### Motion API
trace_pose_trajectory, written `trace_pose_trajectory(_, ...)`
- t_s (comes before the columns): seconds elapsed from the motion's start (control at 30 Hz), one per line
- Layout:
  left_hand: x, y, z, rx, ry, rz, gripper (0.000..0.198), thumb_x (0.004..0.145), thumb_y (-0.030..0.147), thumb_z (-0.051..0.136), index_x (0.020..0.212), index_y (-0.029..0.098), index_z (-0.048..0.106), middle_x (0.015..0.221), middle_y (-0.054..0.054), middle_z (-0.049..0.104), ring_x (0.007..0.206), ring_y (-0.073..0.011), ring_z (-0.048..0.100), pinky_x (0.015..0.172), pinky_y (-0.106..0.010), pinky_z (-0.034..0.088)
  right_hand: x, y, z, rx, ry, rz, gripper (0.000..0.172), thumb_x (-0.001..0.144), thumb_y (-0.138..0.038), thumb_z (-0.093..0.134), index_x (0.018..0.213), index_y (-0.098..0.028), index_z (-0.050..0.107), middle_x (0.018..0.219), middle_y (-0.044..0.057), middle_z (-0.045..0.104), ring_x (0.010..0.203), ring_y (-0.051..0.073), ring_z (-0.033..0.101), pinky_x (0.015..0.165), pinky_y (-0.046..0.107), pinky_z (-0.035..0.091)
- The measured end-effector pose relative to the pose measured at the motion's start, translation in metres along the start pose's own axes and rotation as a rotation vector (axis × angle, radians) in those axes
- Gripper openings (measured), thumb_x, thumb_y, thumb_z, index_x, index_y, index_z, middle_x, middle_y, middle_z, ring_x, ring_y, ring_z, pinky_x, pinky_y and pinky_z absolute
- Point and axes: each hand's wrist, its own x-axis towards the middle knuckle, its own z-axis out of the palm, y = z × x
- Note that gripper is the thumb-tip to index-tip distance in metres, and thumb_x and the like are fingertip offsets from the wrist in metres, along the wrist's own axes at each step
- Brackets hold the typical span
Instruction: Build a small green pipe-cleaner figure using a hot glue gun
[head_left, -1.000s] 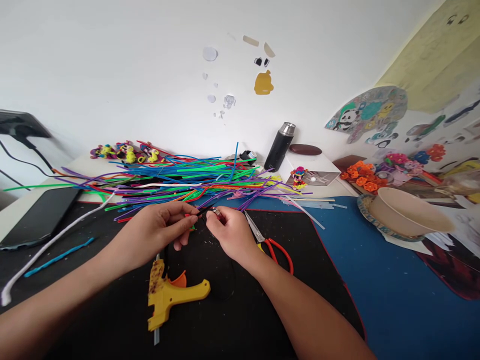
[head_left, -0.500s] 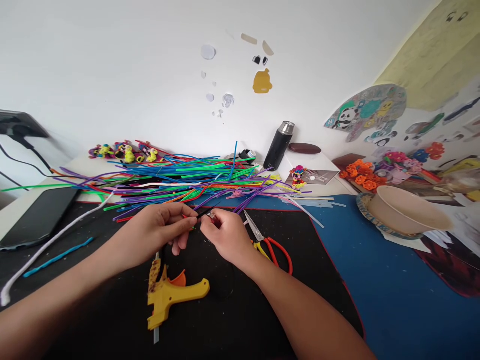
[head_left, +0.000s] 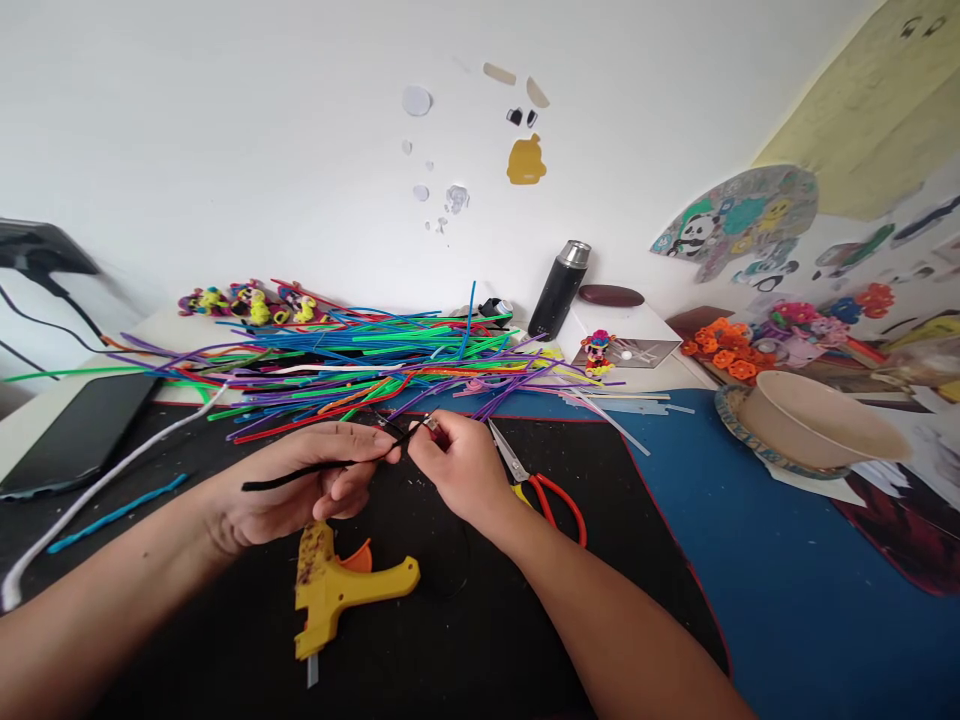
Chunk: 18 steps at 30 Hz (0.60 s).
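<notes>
A black pipe cleaner (head_left: 296,476) lies across the palm of my left hand (head_left: 315,475), pinched between thumb and forefinger. From the fingertips its other end runs up to the right. There, my right hand (head_left: 459,465) is closed around a small silvery metal piece (head_left: 430,423), mostly hidden by the fingers. The black strand meets or passes just beside it; which, I cannot tell. Below my left hand lies a yellow glue gun (head_left: 337,590) with an orange trigger. Scissors (head_left: 547,498) with red and yellow handles rest partly behind my right wrist.
A heap of coloured pipe cleaners (head_left: 360,350) spreads behind my hands. A phone (head_left: 79,430), a twisted blue pipe cleaner (head_left: 116,513) and a white cable-like strand (head_left: 112,480) lie left. A black thermos (head_left: 559,290) stands behind, and a bowl (head_left: 825,425) sits at right.
My left hand has turned palm up and shifted slightly left and down. The black pipe cleaner now shows along its palm. My right hand has barely moved, still closed.
</notes>
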Motion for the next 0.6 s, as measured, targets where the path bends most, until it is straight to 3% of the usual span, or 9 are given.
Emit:
trace_pose_trajectory(0.2,0.0004,-0.0012,0.0001,-0.014,-0.007,-0.010,0.031,0.077,0.039,0.094,0.080,0.012,0.080,0.042,0.007,0.044,0.035,-0.0039,0.035,0.042,-0.018,0.031,-0.0004,0.0008,0.0010,-0.022,-0.024,-0.024,0.031,0.086,-0.044,0.056,0.065,-0.025,0.044,0.061,-0.005,0.044,0.059,0.013,0.037,0.056,0.031,0.025)
trace_pose_trajectory(0.33,-0.0002,0.0008,0.0037,0.067,0.050,0.039,0.039,0.074,0.047,0.096,0.082,0.014,0.077,0.044,0.005,0.051,0.036,-0.0061,0.039,0.043,-0.020,0.036,-0.0006,0.0019,0.0016,-0.011,-0.021,-0.031,0.037,0.089,-0.047,0.057,0.065,-0.025,0.039,0.060,-0.006,0.039,0.059,0.013,0.034,0.056,0.031,0.025)
trace_pose_trajectory(0.6,-0.0054,0.0014,0.0062,0.679,0.262,0.369,0.046,0.088,0.065,0.078,0.100,0.022,0.067,0.063,0.000,0.072,0.055,-0.0194,0.066,0.055,-0.027,0.050,-0.0015,0.0023,0.0007,0.008,-0.051,-0.003,0.040,0.091,-0.050,0.057,0.067,-0.025,0.040,0.062,-0.006,0.039,0.060,0.013,0.033,0.057,0.031,0.024)
